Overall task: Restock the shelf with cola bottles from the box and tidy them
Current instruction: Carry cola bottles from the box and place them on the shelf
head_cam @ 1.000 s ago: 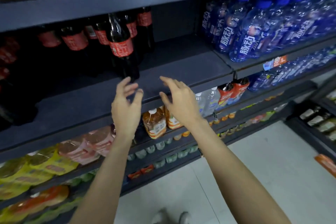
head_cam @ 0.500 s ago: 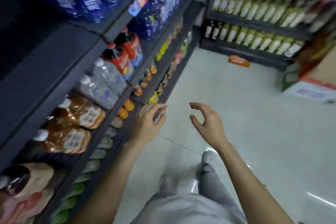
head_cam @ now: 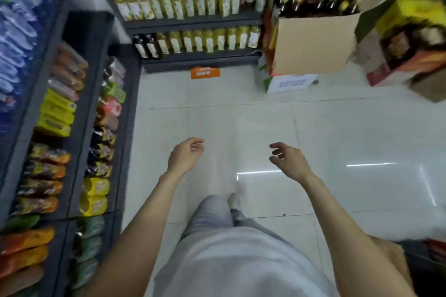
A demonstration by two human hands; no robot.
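Head view: both hands empty over the aisle floor

Head view looked steeply down an aisle, and the landmark was the plain cardboard box (head_cam: 313,43) standing on the floor at upper right. Its open top showed dark bottles with yellow caps (head_cam: 311,0), blurred; whether these were the cola bottles I cannot tell. Under that box lay a flatter white carton (head_cam: 289,83). Right of the box stood a printed yellow and orange carton (head_cam: 410,38). Left of the box, the far shelf (head_cam: 193,21) carried two rows of yellow-labelled bottles, with a few dark ones at its left end. An orange tag (head_cam: 205,72) lay on the floor below that shelf, left of the box.

Far left of the box, the side shelf (head_cam: 96,103) ran toward the camera, holding blue bottles up top and yellow, orange and green packs lower down. Its dark front edge bordered the pale tile floor (head_cam: 217,116), which lay open between that edge and the box.

Nearer the camera than the box, the left hand (head_cam: 184,155) and right hand (head_cam: 287,159) hung over the floor, well apart. Both sets of fingers were loosely curled and released, gripping nothing. A brown box corner (head_cam: 395,263) showed at the lower right edge.
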